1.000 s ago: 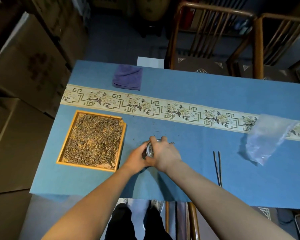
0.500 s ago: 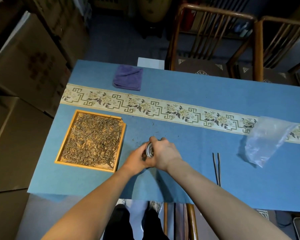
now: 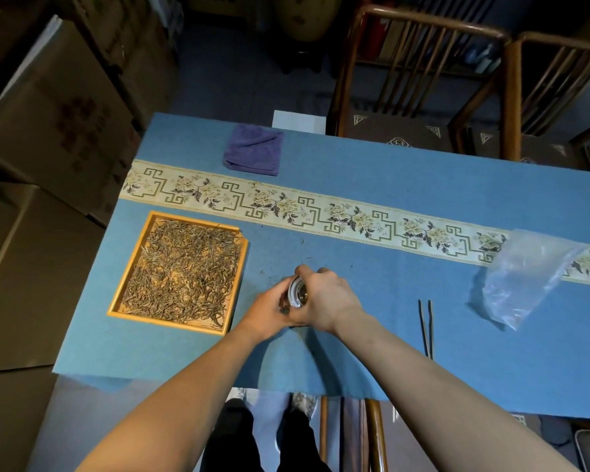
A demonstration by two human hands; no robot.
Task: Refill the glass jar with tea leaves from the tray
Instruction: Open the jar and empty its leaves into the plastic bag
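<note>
A small glass jar (image 3: 297, 291) sits between both my hands near the middle front of the blue table. My right hand (image 3: 331, 298) grips its upper part, fingers curled over the rim. My left hand (image 3: 269, 310) holds the jar from the left and below; most of the jar is hidden. The yellow-rimmed wooden tray (image 3: 130, 277) lies to the left, covered with dark tea leaves (image 3: 184, 270). A few loose leaves lie scattered on the cloth around the jar.
Thin black tongs (image 3: 426, 327) lie to the right of my hands, a crumpled clear plastic bag (image 3: 521, 274) further right. A folded purple cloth (image 3: 254, 149) lies at the far left. Wooden chairs (image 3: 419, 80) stand behind the table, cardboard boxes (image 3: 58, 107) to the left.
Both hands stay on the jar in the same spot; only small shifts of the fingers and the view.
</note>
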